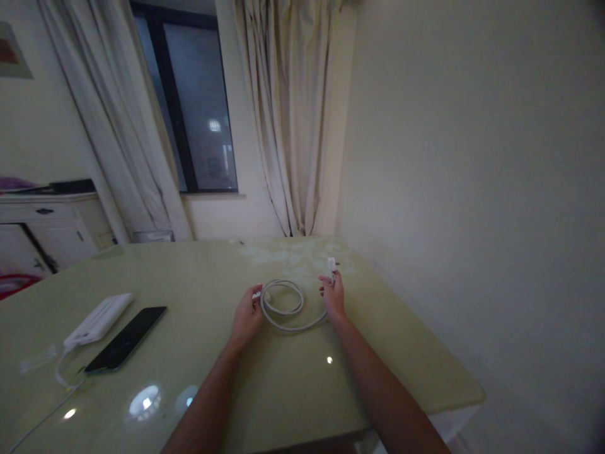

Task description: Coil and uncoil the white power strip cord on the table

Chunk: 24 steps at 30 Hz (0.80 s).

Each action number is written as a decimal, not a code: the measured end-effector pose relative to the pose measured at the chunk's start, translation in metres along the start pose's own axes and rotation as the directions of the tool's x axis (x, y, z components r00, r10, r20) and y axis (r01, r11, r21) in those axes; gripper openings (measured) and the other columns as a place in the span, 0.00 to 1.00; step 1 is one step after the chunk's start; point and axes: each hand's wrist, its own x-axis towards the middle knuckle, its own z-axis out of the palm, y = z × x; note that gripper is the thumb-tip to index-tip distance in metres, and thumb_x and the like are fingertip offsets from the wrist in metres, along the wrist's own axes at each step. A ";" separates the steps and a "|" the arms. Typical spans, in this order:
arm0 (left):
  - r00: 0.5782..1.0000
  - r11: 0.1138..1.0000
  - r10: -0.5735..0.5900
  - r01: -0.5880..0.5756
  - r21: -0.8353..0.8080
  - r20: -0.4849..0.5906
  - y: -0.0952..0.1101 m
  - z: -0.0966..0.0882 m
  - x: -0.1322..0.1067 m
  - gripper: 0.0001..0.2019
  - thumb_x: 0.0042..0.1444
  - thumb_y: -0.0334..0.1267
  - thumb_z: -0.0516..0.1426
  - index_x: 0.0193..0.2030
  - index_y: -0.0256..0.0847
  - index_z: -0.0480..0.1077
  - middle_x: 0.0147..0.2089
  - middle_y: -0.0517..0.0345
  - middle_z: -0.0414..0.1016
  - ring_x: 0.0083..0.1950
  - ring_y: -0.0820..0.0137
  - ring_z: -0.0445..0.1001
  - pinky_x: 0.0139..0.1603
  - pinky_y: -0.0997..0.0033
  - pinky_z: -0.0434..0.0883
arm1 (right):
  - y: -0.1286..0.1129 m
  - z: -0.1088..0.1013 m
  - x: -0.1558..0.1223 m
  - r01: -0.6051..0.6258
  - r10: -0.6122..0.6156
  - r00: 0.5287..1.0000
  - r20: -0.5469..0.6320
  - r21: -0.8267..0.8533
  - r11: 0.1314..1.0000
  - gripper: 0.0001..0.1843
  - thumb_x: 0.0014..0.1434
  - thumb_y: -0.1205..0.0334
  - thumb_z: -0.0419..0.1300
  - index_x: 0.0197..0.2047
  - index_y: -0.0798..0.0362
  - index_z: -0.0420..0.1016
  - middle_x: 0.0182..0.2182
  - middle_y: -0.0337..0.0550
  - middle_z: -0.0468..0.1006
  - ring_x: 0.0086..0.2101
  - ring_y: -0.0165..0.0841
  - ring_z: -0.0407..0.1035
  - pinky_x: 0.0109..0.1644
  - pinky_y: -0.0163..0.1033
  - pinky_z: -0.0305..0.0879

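Note:
A pale grey power cord (pixel 293 329) lies in loose coils between my two hands, above or on the glossy table (pixel 293 391); I cannot tell if the coils touch it. My left hand (pixel 248 315) is closed on the cord's left end, where a small white connector (pixel 256 294) shows at the fingertips. On the right, my right hand (pixel 333 299) grips the cord just below its white plug (pixel 331 263). The plug points up, with a prong sticking out to the right. One length of cord runs from the coils to my right hand.
To the left lie a black smartphone (pixel 126 339) and a white power bank (pixel 99 320), with a thin white cable (pixel 45 421) near them. A wall (pixel 463 208) borders the table's right side. Curtains (pixel 293 126) and a window (pixel 201 107) stand behind; a white cabinet (pixel 61 227) is at far left.

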 end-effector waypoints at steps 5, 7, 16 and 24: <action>0.999 0.999 0.036 -0.036 0.005 0.007 -0.008 0.004 0.000 0.18 0.63 0.41 0.52 0.58 0.39 0.66 0.58 0.44 0.76 0.52 0.63 0.79 0.54 0.59 0.75 | -0.001 0.004 -0.007 -0.061 0.059 0.995 0.084 0.032 0.998 0.27 0.56 0.51 0.52 0.56 0.54 0.67 0.30 0.39 0.79 0.20 0.27 0.64 0.21 0.30 0.58; 0.999 0.998 0.053 -0.053 0.040 -0.002 -0.008 0.004 0.000 0.17 0.64 0.41 0.51 0.57 0.38 0.66 0.56 0.44 0.76 0.52 0.63 0.79 0.55 0.58 0.74 | -0.001 0.004 -0.006 -0.083 0.079 0.993 0.090 0.044 0.996 0.23 0.55 0.49 0.53 0.48 0.55 0.70 0.27 0.38 0.78 0.18 0.26 0.62 0.20 0.30 0.56; 0.998 0.977 0.070 -0.068 0.201 -0.002 -0.012 0.005 0.001 0.18 0.65 0.37 0.49 0.59 0.38 0.68 0.59 0.42 0.75 0.58 0.62 0.76 0.61 0.56 0.71 | -0.002 0.001 0.004 -0.253 0.240 0.967 0.082 0.345 0.904 0.14 0.51 0.53 0.63 0.35 0.54 0.72 0.22 0.40 0.78 0.15 0.25 0.59 0.18 0.30 0.53; 0.996 0.935 0.090 -0.082 0.345 -0.008 -0.011 0.006 0.000 0.21 0.62 0.30 0.49 0.60 0.41 0.70 0.63 0.46 0.74 0.64 0.62 0.72 0.68 0.55 0.65 | -0.028 -0.055 0.035 -0.188 0.235 0.971 0.040 0.735 0.652 0.06 0.55 0.60 0.58 0.31 0.50 0.64 0.16 0.30 0.64 0.16 0.25 0.56 0.20 0.30 0.56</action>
